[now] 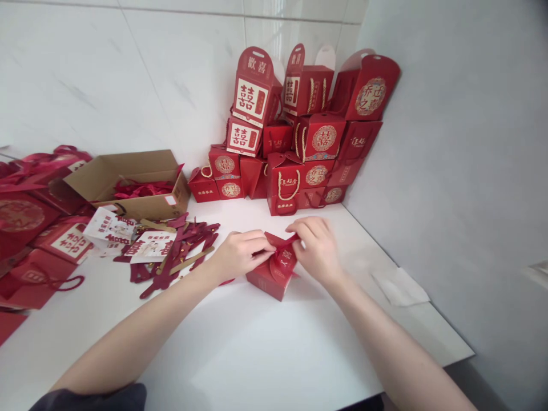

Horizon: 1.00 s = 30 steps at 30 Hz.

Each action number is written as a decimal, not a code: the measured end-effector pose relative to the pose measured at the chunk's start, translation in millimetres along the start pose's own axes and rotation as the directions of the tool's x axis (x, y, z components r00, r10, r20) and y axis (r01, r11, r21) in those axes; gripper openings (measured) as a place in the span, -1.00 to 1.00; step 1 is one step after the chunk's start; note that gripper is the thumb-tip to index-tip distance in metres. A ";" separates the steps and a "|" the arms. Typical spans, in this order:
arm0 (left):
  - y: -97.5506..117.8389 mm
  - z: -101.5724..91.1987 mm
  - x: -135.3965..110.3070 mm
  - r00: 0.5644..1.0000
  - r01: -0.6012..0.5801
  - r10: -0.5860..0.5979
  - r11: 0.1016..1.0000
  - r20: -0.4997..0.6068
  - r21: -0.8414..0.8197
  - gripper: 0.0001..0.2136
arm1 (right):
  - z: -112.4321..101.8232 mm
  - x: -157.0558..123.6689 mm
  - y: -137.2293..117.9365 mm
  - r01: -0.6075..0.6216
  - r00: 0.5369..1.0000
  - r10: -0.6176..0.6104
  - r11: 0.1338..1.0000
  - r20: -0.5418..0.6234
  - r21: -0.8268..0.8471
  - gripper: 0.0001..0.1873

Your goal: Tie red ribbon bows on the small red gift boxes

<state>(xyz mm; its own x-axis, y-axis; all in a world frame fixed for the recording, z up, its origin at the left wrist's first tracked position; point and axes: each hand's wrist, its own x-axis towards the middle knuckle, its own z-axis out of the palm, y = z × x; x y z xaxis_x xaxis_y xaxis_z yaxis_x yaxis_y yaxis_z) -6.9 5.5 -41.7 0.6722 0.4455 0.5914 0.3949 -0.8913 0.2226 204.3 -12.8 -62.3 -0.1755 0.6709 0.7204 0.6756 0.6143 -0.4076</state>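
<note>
A small red gift box (274,274) stands on the white table (257,354) in front of me. My left hand (240,252) pinches the box's top flaps from the left. My right hand (315,245) pinches the same red flaps from the right, fingers curled together. The flap tips between my fingertips are partly hidden. Both forearms reach in from the lower edge.
A pile of finished red gift boxes (299,137) is stacked in the far corner against the wall. An open cardboard carton (128,182) with red ribbons sits at left, beside loose red tags and cards (166,254). Flat red boxes (29,240) lie far left. White paper (400,287) lies right.
</note>
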 end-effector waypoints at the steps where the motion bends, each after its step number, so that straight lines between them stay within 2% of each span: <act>1: -0.4 0.0 -0.1 1.000 -0.001 0.001 1.000 0.002 -0.007 -0.90 | -6.8 1.8 6.3 0.002 0.999 -0.007 0.995 -0.046 -0.104 -0.66; 3: -0.7 0.0 -0.2 1.000 -0.002 0.002 1.000 0.001 -0.023 -0.90 | -23.5 5.9 20.5 -0.087 0.990 0.062 0.974 -0.124 -0.211 -0.66; 4: -0.7 -0.1 -0.1 1.000 -0.001 0.001 1.000 0.000 -0.031 -0.90 | -32.3 8.1 27.5 -0.150 0.984 0.126 0.967 -0.124 -0.208 -0.68; 5: -0.5 -0.2 0.2 1.000 -0.002 0.002 0.999 0.001 -0.039 -0.90 | -40.6 10.1 33.5 -0.200 0.980 0.195 0.968 -0.044 -0.153 -0.71; 6: -0.2 -0.3 0.5 1.000 -0.004 0.004 0.999 0.003 -0.046 -0.90 | -47.7 11.9 38.2 -0.244 0.961 0.249 0.968 0.120 -0.056 -0.77; 7: 0.2 -0.6 0.9 1.000 -0.010 0.010 0.999 0.008 -0.050 -0.90 | -53.1 13.4 41.2 -0.306 0.903 0.271 0.950 0.334 0.056 -0.84; 8: 0.4 -1.1 1.4 1.000 -0.018 0.019 0.999 0.012 -0.051 -0.90 | -56.5 14.4 42.4 -0.385 0.799 0.243 0.909 0.550 0.157 -0.87; 9: 0.4 -1.7 1.8 0.999 -0.028 0.028 0.999 0.014 -0.047 -0.90 | -57.8 15.1 42.1 -0.477 0.672 0.181 0.848 0.718 0.232 -0.82; 10: 0.3 -2.4 2.3 0.999 -0.036 0.036 0.999 0.016 -0.039 -0.90 | -57.3 15.5 40.4 -0.566 0.560 0.116 0.777 0.821 0.276 -0.73; 11: 0.0 -3.1 2.6 0.999 -0.044 0.044 0.999 0.019 -0.030 -0.90 | -55.3 15.6 37.7 -0.640 0.490 0.071 0.706 0.869 0.303 -0.64; 12: -0.5 -3.8 2.9 0.999 -0.050 0.050 0.998 0.021 -0.025 -0.91 | -52.4 15.7 34.6 -0.697 0.463 0.058 0.640 0.884 0.323 -0.56; 14: -1.8 -4.7 3.0 0.998 -0.058 0.059 0.998 0.027 -0.032 -0.92 | -46.1 15.6 28.2 -0.763 0.484 0.125 0.545 0.866 0.348 -0.42; 15: -2.4 -4.8 2.9 0.998 -0.062 0.064 0.997 0.028 -0.043 -0.92 | -43.5 15.5 25.3 -0.775 0.501 0.175 0.526 0.847 0.350 -0.39; 18: -2.8 -4.4 2.7 0.997 -0.071 0.073 0.996 0.024 -0.061 -0.92 | -39.3 14.8 18.8 -0.770 0.545 0.257 0.530 0.798 0.355 -0.48; 23: 3.9 -9.6 7.3 0.997 -0.023 0.027 0.998 0.073 -0.059 -0.89 | -36.4 12.4 13.3 -0.719 0.611 0.209 0.549 0.763 0.426 -0.58; 25: 7.6 -15.6 10.6 0.992 0.080 -0.072 0.994 0.107 -0.072 -0.86 | -35.2 11.3 13.4 -0.707 0.619 0.190 0.557 0.762 0.435 -0.57; 27: 9.1 -22.5 13.3 0.949 0.282 -0.260 0.953 0.179 -0.110 -0.81 | -34.4 10.5 14.8 -0.710 0.606 0.164 0.554 0.779 0.435 -0.57; 29: 6.9 -28.6 14.6 0.844 0.505 -0.442 0.846 0.304 -0.170 -0.75 | -34.3 10.0 16.9 -0.718 0.586 0.143 0.547 0.798 0.430 -0.57; 30: 4.5 -30.9 14.8 0.786 0.588 -0.493 0.783 0.373 -0.204 -0.72 | -34.5 10.0 17.9 -0.719 0.581 0.135 0.547 0.803 0.429 -0.57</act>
<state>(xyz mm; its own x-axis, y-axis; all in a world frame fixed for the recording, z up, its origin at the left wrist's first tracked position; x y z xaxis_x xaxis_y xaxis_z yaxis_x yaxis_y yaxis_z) -14.5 5.5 -8.0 0.5677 0.8206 0.0659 0.5765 -0.4534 0.6798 239.4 -9.4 -43.1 -0.5853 0.8061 -0.0870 0.1887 0.0311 -0.9815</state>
